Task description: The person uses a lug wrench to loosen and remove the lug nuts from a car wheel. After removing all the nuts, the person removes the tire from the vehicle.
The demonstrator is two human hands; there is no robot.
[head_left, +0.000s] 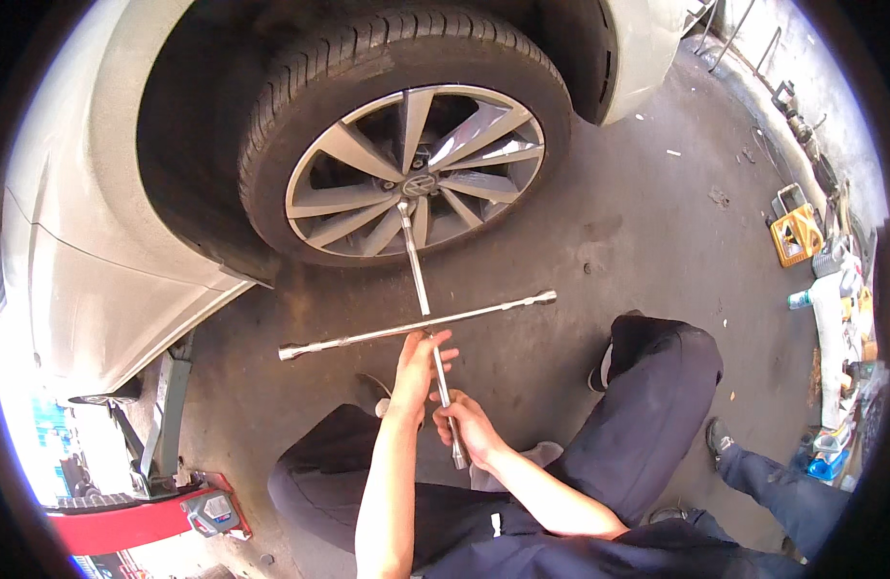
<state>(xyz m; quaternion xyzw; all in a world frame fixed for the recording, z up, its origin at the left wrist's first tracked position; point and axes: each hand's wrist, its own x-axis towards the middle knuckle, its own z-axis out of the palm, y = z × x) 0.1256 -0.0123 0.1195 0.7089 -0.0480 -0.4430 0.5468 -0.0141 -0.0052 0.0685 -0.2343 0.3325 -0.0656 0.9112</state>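
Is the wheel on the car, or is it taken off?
On: the wheel sits in the arch of the car, with the wrench against it, near the centre. How tightly, I cannot tell.

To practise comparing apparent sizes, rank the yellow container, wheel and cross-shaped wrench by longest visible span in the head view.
1. Wheel
2. Cross-shaped wrench
3. Yellow container, clearly the shortest here

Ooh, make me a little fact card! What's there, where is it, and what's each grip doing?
Tool: silver cross-shaped wrench
Tool's far end: at the wheel, near its centre
Left grip: left hand at the near shaft, just below the crossing, fingers loosely spread
Right grip: right hand curled around that shaft, lower down
Vehicle: pale car
Right side: yellow container, another person's leg
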